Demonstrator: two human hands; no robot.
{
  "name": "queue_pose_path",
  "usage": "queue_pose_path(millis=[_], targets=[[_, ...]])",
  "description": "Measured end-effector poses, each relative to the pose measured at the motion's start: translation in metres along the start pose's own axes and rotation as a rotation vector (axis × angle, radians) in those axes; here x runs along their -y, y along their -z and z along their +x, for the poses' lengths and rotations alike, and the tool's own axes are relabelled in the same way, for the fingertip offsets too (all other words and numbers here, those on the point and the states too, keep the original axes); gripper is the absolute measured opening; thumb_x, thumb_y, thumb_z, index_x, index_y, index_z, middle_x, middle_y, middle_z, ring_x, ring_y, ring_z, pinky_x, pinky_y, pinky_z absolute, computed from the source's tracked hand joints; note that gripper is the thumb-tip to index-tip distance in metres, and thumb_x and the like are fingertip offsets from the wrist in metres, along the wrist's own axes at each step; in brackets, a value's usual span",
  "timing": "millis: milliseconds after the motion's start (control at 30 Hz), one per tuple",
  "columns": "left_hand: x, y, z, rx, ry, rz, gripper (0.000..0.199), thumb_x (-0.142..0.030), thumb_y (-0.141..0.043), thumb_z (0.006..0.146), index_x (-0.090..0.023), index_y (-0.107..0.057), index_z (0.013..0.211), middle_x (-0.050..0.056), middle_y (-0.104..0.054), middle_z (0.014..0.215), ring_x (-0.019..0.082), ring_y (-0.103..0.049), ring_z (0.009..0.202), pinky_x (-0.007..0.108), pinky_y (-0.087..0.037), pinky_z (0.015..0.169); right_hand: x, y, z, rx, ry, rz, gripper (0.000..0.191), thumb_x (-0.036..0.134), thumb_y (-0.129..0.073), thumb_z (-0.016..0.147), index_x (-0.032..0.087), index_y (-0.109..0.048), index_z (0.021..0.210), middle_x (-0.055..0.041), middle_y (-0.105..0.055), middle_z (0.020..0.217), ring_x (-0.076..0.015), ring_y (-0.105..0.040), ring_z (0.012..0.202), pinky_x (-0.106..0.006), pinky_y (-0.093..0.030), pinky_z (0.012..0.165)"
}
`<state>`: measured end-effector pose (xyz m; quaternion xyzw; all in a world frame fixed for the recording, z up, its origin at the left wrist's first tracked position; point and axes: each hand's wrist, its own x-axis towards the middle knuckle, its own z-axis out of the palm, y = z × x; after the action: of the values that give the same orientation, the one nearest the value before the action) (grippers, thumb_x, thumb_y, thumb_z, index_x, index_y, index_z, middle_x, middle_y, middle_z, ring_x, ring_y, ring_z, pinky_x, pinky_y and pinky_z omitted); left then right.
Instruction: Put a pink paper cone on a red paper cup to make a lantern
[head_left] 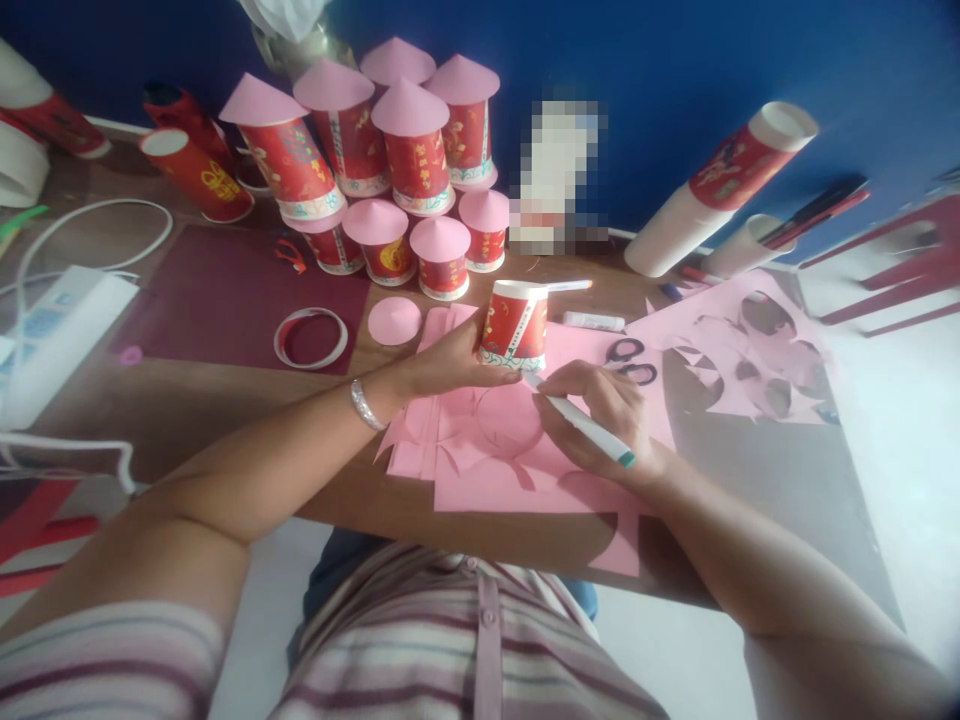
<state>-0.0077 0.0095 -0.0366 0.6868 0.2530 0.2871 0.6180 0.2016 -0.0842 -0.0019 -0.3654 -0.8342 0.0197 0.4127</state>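
Observation:
My left hand [461, 362] is closed around a red paper cup [517, 322] that has a white rim, a white strip and a teal pattern along its lower band. In my right hand [600, 405] is a white marker [589, 425] with a green end, its tip at the cup's bottom edge. Beneath both hands lie pink paper sheets [495, 485], one bearing a drawn circle. Dark-handled scissors [631, 362] rest on the paper beyond my right hand. A small pink paper cone [394, 321] sits left of the cup.
Several red cups with pink cone roofs [411, 150] stand stacked at the back. A paper ring [310, 338] lies on the left. Cut pink scraps [739, 350], a tall white tube [679, 228] and a pen holder [750, 245] are at the right. A power strip [71, 330] is far left.

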Motion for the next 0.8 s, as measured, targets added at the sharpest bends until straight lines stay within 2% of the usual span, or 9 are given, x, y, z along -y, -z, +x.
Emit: queue_pose_path(millis=[200,367,533,700,800], targets=[[0.0016,-0.0002,0.0009,-0.016,-0.002,0.014,0.049,-0.037,-0.088,0.08,-0.017,-0.065,0.119,0.011,-0.073,0.115,0.028,-0.069,0.112,0.039,-0.057,0.092,0.0,0.0023,0.0005,0.031,-0.141,0.073,0.007,0.018,-0.063,0.095,0.023,-0.059,0.095,0.0031,-0.073,0.077,-0.0117,-0.066,0.059,-0.024,-0.053,0.056],[0.0007,0.0002,0.0003,0.006,0.014,-0.021,0.045,-0.037,-0.088,0.08,-0.019,-0.065,0.115,0.011,-0.073,0.116,0.028,-0.068,0.113,0.04,-0.057,0.094,0.0001,0.0047,0.002,0.057,-0.191,0.06,0.005,0.019,-0.062,0.096,0.023,-0.059,0.093,0.0021,-0.075,0.077,-0.0125,-0.069,0.06,-0.024,-0.054,0.056],[-0.0017,-0.0001,0.001,-0.011,0.016,-0.005,0.043,-0.037,-0.087,0.08,-0.018,-0.066,0.112,0.011,-0.074,0.115,0.028,-0.068,0.113,0.038,-0.057,0.093,-0.0008,0.0006,0.0003,0.005,-0.109,0.075,0.008,0.016,-0.063,0.095,0.023,-0.058,0.095,0.0032,-0.071,0.075,-0.0112,-0.065,0.058,-0.023,-0.05,0.055],[-0.005,-0.0004,0.0009,-0.006,0.025,-0.005,0.04,-0.035,-0.086,0.08,-0.017,-0.066,0.108,0.01,-0.074,0.114,0.026,-0.069,0.108,0.035,-0.057,0.089,-0.0004,-0.0004,0.0007,-0.008,0.026,-0.015,0.015,0.009,-0.063,0.092,0.023,-0.058,0.096,0.0029,-0.068,0.073,-0.012,-0.063,0.059,-0.025,-0.049,0.055],[-0.0049,0.0001,0.0001,-0.008,0.03,-0.003,0.043,-0.036,-0.086,0.08,-0.016,-0.064,0.111,0.011,-0.074,0.116,0.026,-0.069,0.109,0.035,-0.057,0.089,-0.0005,0.0002,0.0007,-0.012,0.057,-0.046,0.015,0.009,-0.062,0.093,0.023,-0.057,0.096,0.0026,-0.067,0.072,-0.0129,-0.064,0.06,-0.027,-0.05,0.054]])
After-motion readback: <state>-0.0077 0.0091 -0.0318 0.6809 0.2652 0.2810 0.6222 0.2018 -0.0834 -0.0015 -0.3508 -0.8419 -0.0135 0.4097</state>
